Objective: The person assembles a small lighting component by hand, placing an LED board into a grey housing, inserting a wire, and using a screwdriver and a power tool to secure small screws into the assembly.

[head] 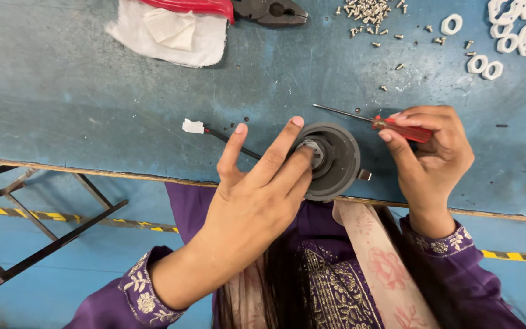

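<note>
The light over my tabletop (pixel 80 91) is bright and even, seemingly from overhead, so shadows stay soft and short; my left hand (pixel 257 195) throws only a faint one. There is no harsh glare on the worn blue surface. Everything looks sharp, though the tabletop's edge bows slightly from lens distortion.

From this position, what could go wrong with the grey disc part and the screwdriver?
1. The grey round part sits at the table edge, partly overhanging; a slip of the left hand might tip it off.
2. The right hand holds the red-handled screwdriver loosely in its fingers; it may drop or roll.
3. The loose screws lie scattered and could be swept away.
</note>
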